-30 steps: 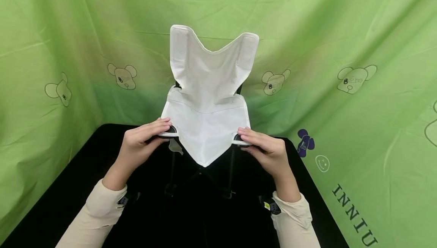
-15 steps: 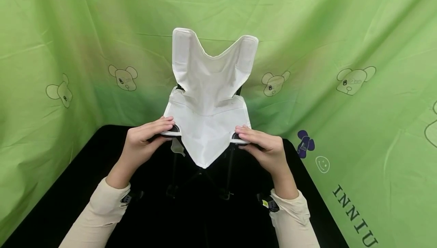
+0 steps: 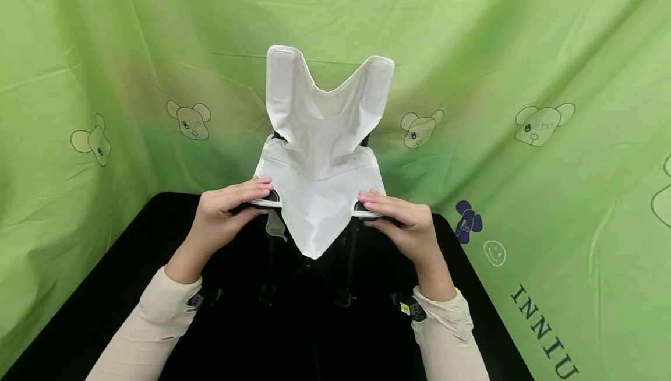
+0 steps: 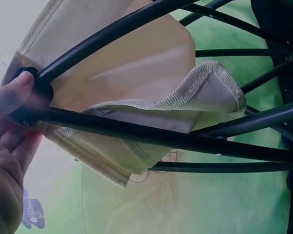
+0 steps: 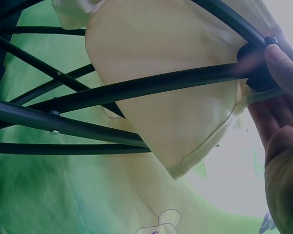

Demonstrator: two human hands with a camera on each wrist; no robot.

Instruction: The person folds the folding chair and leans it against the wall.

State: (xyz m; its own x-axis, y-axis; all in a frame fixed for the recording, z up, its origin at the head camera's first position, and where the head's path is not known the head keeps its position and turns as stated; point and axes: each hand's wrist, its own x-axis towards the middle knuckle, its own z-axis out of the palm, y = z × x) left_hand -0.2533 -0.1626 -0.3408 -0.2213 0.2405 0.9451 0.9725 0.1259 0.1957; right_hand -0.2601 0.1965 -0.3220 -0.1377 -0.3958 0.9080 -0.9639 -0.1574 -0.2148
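Note:
A small folding chair with a white fabric seat (image 3: 320, 194) and upright backrest (image 3: 330, 113) stands in the middle of the head view. My left hand (image 3: 222, 212) grips its front left corner, fingers on top and thumb below. At the front right corner my right hand (image 3: 403, 221) holds on the same way. In the left wrist view the thumb presses a black plastic corner joint (image 4: 41, 92) where dark frame tubes (image 4: 136, 131) meet. The right wrist view shows a matching corner joint (image 5: 256, 66) between thumb and fingers. Between the hands, the seat's front edge hangs down in a point.
The chair's thin black legs (image 3: 350, 264) stand on a black table (image 3: 314, 346). A green curtain (image 3: 472, 78) printed with mouse heads surrounds the back and sides. A loose fabric flap (image 3: 275, 226) hangs below the left corner.
Both hands have shifted slightly inward with the seat corners, bringing them a little closer together. The backrest top sits slightly lower in the view. Both grips stay the same.

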